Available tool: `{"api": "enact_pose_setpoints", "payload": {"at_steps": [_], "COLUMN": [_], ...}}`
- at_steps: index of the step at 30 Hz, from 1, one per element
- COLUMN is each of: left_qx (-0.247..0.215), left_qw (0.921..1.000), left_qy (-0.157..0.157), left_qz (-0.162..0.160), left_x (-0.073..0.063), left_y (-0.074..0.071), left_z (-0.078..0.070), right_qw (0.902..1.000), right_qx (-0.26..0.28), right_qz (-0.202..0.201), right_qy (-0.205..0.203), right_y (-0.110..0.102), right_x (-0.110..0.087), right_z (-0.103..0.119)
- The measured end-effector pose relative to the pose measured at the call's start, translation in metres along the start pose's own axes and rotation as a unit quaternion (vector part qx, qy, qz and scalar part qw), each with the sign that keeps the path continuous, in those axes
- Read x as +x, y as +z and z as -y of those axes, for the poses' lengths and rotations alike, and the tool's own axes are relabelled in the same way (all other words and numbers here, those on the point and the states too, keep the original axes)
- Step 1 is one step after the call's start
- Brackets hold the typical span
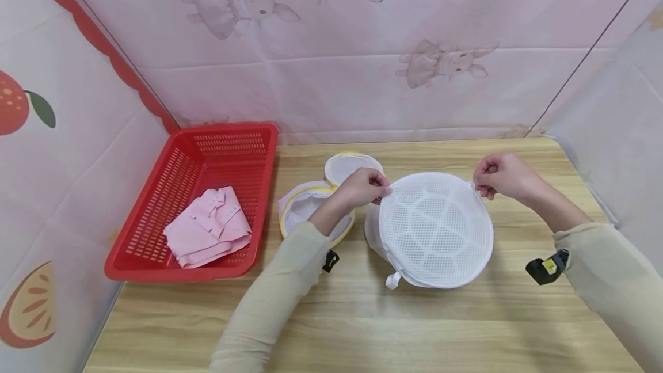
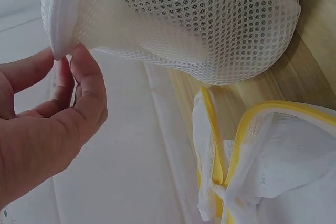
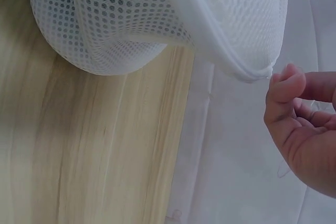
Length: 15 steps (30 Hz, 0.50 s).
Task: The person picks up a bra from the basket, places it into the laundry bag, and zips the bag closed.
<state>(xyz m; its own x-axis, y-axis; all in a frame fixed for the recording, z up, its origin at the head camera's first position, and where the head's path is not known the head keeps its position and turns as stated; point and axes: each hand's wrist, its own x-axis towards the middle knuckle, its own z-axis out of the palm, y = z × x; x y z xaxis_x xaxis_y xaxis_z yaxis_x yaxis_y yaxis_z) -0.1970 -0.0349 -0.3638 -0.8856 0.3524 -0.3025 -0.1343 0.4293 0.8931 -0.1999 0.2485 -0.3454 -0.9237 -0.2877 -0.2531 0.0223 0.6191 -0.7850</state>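
A round white mesh laundry bag (image 1: 435, 229) stands on the table, its lid side tilted toward the head camera. My left hand (image 1: 362, 187) pinches the bag's rim at the upper left between thumb and fingers. In the left wrist view, the left fingertips (image 2: 84, 59) grip the white band along that rim. On the opposite side, my right hand (image 1: 499, 176) pinches the rim's upper right edge with curled fingers. The right wrist view has the right thumb and forefinger (image 3: 287, 83) at the corner of the white band. A small white tab (image 1: 393, 280) hangs at the lower left.
Behind my left forearm lies a smaller white bag with yellow trim (image 1: 290, 203), its round lid (image 1: 354, 167) folded back. A red plastic basket (image 1: 266, 189) at the left holds a folded pink garment (image 1: 207, 229). Fabric-covered walls (image 1: 331, 96) edge the wooden table (image 1: 388, 332).
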Motion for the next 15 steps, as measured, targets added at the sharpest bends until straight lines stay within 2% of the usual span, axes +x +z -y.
{"api": "enact_pose_setpoints", "payload": {"at_steps": [7,15], "left_qx": [-0.003,0.038], "left_qw": [0.9999,0.9989], "left_qy": [-0.002,0.006], "left_qz": [-0.014,-0.028], "left_x": [0.003,0.007], "left_y": [0.002,0.004], "left_z": [-0.004,-0.011], "right_qw": [0.9999,0.9996], "right_qx": [-0.008,-0.011], "right_qz": [-0.002,-0.001], "right_qy": [-0.011,-0.025], "right_y": [-0.001,-0.001], "right_x": [0.000,0.002], "right_z": [0.007,0.014]}}
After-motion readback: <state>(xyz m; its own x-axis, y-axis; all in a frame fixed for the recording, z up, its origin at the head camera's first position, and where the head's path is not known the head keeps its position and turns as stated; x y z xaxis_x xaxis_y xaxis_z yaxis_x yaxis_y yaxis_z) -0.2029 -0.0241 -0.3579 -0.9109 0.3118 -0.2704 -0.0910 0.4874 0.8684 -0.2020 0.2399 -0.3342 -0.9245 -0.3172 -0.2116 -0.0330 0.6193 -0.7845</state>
